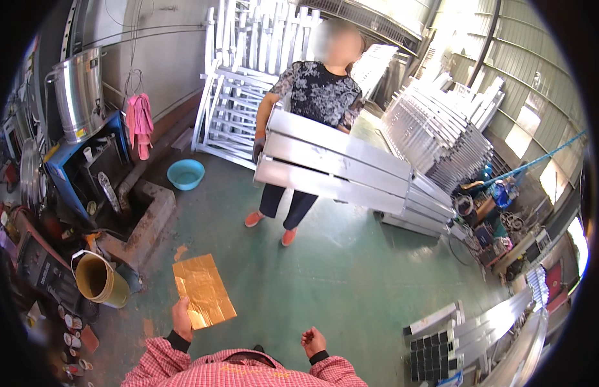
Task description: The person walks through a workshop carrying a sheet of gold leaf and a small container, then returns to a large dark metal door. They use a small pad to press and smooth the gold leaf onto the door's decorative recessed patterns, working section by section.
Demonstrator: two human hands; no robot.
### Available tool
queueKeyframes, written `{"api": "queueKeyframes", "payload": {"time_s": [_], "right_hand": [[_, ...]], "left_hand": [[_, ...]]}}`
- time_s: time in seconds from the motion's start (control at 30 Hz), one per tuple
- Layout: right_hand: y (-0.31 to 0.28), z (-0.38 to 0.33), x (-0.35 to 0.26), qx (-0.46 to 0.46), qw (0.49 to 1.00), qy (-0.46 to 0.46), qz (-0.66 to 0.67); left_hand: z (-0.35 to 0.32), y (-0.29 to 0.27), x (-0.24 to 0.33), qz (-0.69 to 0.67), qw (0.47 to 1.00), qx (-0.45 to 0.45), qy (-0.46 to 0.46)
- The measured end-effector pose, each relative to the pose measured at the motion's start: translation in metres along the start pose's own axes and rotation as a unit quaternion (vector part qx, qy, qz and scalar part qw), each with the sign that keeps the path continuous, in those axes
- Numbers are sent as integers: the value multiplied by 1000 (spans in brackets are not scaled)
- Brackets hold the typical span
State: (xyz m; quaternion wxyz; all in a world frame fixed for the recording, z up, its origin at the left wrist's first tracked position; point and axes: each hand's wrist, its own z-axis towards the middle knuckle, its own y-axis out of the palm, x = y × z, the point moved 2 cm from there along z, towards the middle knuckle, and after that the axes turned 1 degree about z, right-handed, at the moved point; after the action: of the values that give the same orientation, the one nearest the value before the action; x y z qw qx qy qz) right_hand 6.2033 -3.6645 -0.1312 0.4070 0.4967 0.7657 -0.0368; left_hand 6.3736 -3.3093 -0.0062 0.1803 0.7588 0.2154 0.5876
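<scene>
I'm watching the left hand [181,317] clamping a creased gold sheet [206,290] over the green floor [280,271].

Nearest me, the red checked shirt [212,373] is showing small orange lettering I'm not managing to read; the right hand [314,342] is curling its fingers, and I cannot tell whether they're closing on anything. The left is gripping the sheet near 1 lower corner, ahead and to the left; I'm judging that supporting it with 2 hands, on opposite edges, would limit sagging and fresh creases. Beyond, a yellow bucket [112,290] is standing to the left, and a blue basin [185,175] is sitting farther off. Farther still, a co-worker [319,90] is holding a slatted silver panel [335,157], with metal racks [232,106] standing behind.
</scene>
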Motion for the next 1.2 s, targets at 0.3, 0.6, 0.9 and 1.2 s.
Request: {"api": "queueKeyframes", "payload": {"time_s": [0.3,0.6,0.9,1.2], "right_hand": [[114,83,-105,-95,994,-33,-32],[146,131,-108,-84,993,46,-62],[178,173,-121,-97,989,80,-82],[193,198,-161,-160,979,64,-113]], "left_hand": [[47,42,-11,8,996,79,28],[129,95,0,-35,998,48,29],[158,97,-12,-27,996,74,51],[151,122,-26,-61,987,144,49]]}}
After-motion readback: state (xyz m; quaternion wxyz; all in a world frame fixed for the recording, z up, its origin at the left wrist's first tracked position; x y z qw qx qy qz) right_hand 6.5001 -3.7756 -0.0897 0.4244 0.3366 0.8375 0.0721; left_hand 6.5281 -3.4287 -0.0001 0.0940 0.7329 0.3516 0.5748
